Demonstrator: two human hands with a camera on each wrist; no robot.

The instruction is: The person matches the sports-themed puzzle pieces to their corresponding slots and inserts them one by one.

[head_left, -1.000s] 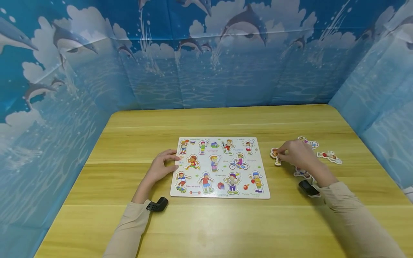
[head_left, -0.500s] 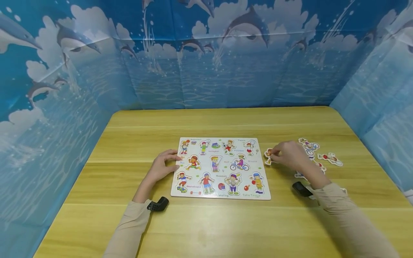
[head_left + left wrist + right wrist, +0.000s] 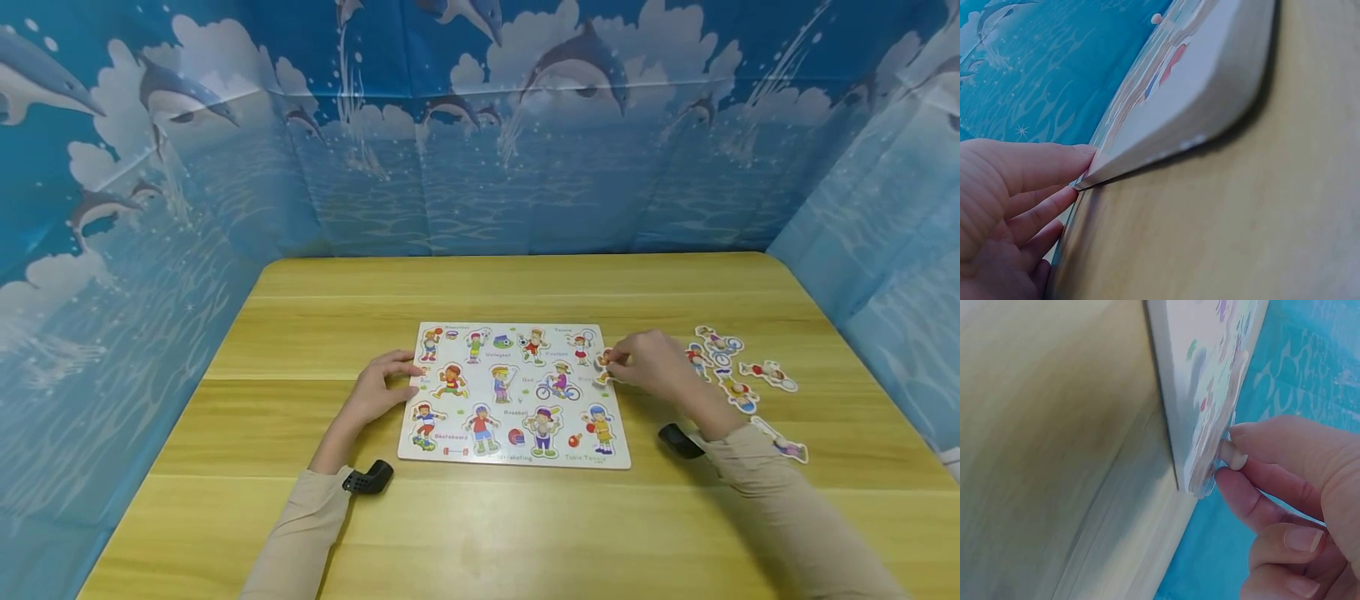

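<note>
The right hand (image 3: pixel 651 367) pinches a small figure-shaped puzzle piece (image 3: pixel 604 364) by its peg between thumb and fingers (image 3: pixel 1272 487), holding it over the right edge of the puzzle board (image 3: pixel 514 392). The left hand (image 3: pixel 378 389) lies with straight fingers (image 3: pixel 1035 169) against the board's left edge. The board sits mid-table on the wooden table (image 3: pixel 480 517). Right of the board, well apart from it, loose puzzle pieces (image 3: pixel 738 375) lie scattered.
</note>
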